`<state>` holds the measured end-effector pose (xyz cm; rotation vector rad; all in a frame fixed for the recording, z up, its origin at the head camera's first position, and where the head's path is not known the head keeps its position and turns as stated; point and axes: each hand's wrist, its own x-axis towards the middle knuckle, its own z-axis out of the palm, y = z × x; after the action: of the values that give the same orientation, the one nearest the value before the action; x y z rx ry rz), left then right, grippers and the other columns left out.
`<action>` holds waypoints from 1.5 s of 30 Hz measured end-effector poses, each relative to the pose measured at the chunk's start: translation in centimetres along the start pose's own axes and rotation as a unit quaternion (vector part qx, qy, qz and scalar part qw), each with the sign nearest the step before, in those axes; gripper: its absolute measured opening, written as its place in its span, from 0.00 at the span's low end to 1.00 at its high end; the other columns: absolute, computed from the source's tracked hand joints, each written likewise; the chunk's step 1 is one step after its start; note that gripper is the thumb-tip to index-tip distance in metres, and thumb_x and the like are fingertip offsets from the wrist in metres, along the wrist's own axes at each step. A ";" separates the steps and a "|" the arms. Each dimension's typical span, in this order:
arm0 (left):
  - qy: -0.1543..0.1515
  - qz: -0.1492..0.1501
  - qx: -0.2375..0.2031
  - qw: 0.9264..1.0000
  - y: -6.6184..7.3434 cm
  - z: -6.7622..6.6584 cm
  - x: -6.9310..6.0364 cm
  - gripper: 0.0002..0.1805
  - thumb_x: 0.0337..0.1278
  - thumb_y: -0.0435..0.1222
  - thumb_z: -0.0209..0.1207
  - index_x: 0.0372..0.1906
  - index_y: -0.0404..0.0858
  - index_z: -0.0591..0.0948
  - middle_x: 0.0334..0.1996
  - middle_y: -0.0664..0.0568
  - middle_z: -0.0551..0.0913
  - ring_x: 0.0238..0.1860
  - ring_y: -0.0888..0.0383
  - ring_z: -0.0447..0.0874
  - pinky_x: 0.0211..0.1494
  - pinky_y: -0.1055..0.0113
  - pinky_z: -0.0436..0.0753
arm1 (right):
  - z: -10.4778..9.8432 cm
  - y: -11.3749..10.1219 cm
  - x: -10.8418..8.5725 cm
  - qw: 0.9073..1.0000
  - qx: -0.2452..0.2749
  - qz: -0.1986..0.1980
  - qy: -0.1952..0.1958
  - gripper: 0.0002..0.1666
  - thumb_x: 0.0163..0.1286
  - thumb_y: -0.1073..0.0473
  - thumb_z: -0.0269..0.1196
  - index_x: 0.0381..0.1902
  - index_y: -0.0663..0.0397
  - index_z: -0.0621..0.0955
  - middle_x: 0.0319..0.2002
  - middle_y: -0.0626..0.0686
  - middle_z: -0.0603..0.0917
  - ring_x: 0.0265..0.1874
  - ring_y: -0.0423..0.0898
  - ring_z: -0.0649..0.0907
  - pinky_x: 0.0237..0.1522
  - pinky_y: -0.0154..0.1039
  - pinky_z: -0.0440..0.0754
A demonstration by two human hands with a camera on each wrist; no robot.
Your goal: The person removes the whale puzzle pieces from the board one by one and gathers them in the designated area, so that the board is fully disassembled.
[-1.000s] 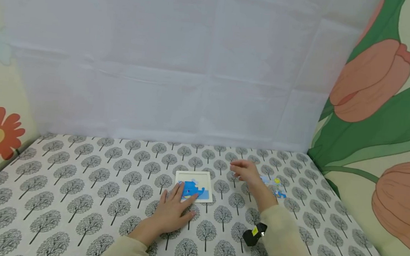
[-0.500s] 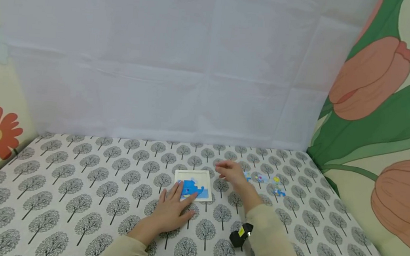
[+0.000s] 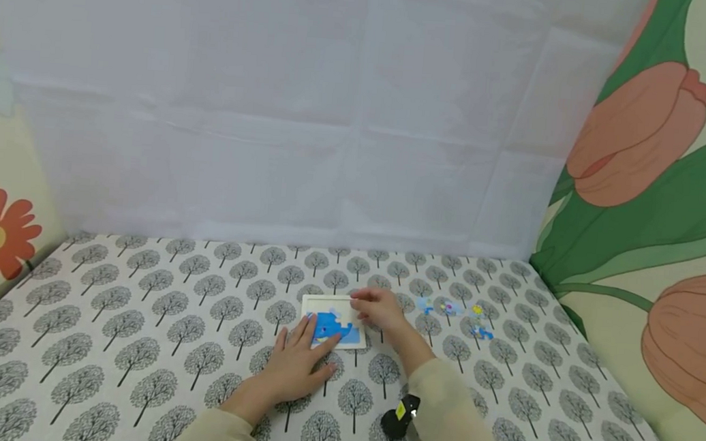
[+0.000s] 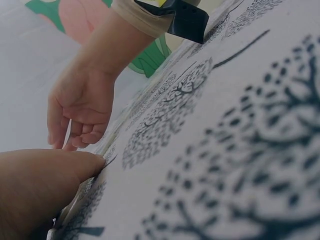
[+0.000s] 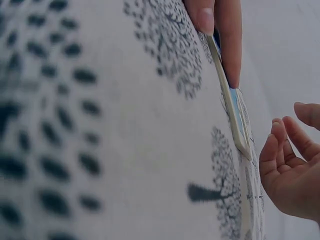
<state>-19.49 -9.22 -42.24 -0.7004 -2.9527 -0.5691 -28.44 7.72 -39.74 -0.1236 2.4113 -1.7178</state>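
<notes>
In the head view, a small white-framed tray puzzle (image 3: 357,303) lies on the table, showing a blue elephant-like picture (image 3: 332,325) in its lower part and bare cream backing above. My left hand (image 3: 295,367) rests on its lower left with fingers spread and straight. My right hand (image 3: 379,309) is over the tray's upper right corner, its fingers bent. From the right wrist view, the right hand (image 5: 295,175) is beside the tray's end (image 5: 242,147), with no piece visible in it. In the left wrist view its fingertips (image 4: 65,142) are partly hidden behind my left thumb (image 4: 75,165).
Several loose puzzle pieces lie to the right: a light blue one (image 3: 424,305), a pale one with a pink spot (image 3: 450,308), a yellow one (image 3: 477,310) and blue ones (image 3: 482,333). A tree-print cloth (image 3: 151,384) covers the table, with a white curtain (image 3: 275,106) behind.
My right hand has moved left from near the loose pieces to the tray's upper right corner, uncovering those pieces. The left hand and the tray have stayed in place.
</notes>
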 end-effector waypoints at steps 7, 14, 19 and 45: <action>-0.002 -0.003 0.000 1.000 -0.1 0.3 -0.1 0.28 0.55 0.50 0.48 0.62 0.47 0.64 0.63 0.33 0.45 0.63 0.41 0.38 0.56 0.41 0.40 | 1.3 0.4 0.1 0.999 0.044 0.008 0.000 0.12 0.56 0.63 0.60 0.38 0.61 0.78 0.30 0.52 0.77 0.24 0.43 0.76 0.28 0.35 0.77; -0.004 -0.002 -0.003 1.000 0.0 0.2 0.0 0.28 0.56 0.49 0.48 0.62 0.46 0.64 0.63 0.33 0.45 0.63 0.41 0.38 0.56 0.41 0.41 | 2.1 1.0 0.3 0.999 0.042 -0.009 -0.011 0.08 0.58 0.64 0.58 0.36 0.62 0.78 0.27 0.52 0.76 0.21 0.42 0.75 0.26 0.35 0.77; -0.010 -0.001 -0.005 1.000 0.0 0.1 0.0 0.28 0.57 0.49 0.47 0.62 0.46 0.64 0.63 0.34 0.45 0.63 0.42 0.37 0.56 0.41 0.40 | 2.2 1.0 0.2 1.000 0.026 0.002 0.001 0.08 0.58 0.65 0.58 0.36 0.63 0.78 0.27 0.52 0.76 0.21 0.42 0.75 0.25 0.34 0.77; 0.002 0.001 -0.008 1.000 0.0 -0.1 -0.1 0.27 0.56 0.49 0.48 0.61 0.45 0.65 0.63 0.33 0.46 0.63 0.42 0.38 0.57 0.41 0.41 | 2.3 0.9 -0.1 0.996 -0.085 -0.013 -0.010 0.10 0.58 0.63 0.58 0.37 0.62 0.80 0.33 0.51 0.75 0.24 0.42 0.77 0.25 0.32 0.77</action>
<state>-19.42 -9.29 -42.21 -0.7030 -2.9476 -0.5931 -27.84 5.92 -41.26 -0.1952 2.5477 -1.5120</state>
